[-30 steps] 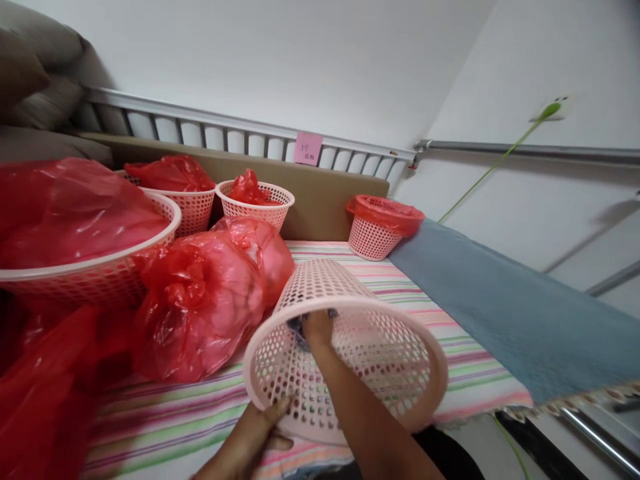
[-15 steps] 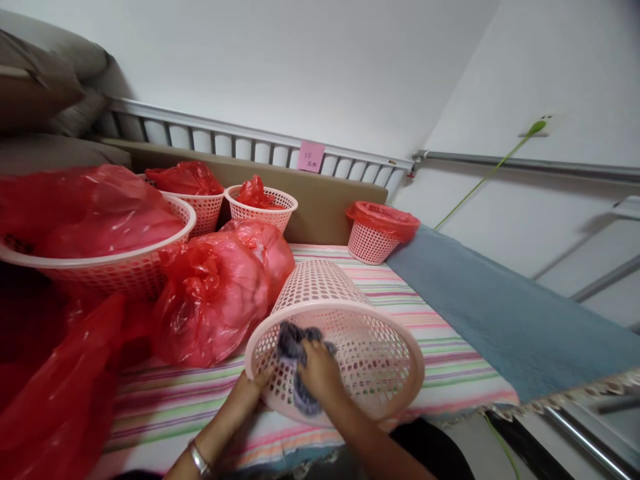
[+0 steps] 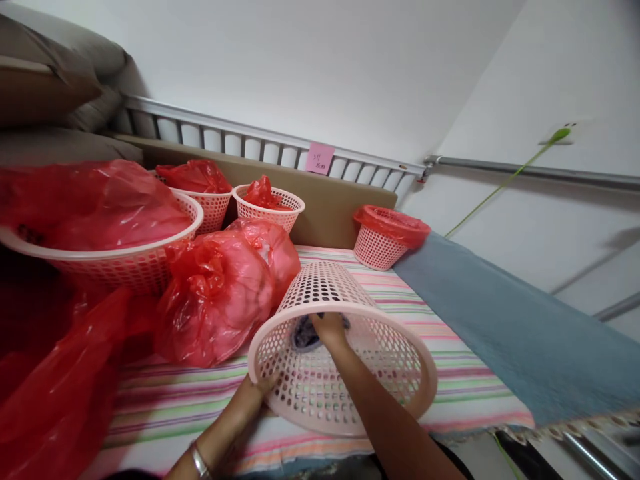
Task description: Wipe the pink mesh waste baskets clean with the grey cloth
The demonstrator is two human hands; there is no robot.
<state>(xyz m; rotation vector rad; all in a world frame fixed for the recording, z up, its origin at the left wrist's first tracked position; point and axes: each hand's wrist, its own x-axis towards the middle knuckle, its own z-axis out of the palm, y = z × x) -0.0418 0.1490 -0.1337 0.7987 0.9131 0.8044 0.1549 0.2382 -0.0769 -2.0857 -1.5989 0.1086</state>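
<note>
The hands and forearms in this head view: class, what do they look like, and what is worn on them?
The left hand and right hand show no gloves. Neither forearm shows a sleeve. A shiny silver bracelet circles the left wrist.

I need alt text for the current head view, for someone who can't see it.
A person's right hand holds a dark cloth inside a pink basket lying sideways on a striped cover, while the left hand grips its rim. Red plastic bags and more baskets surround it.
</note>
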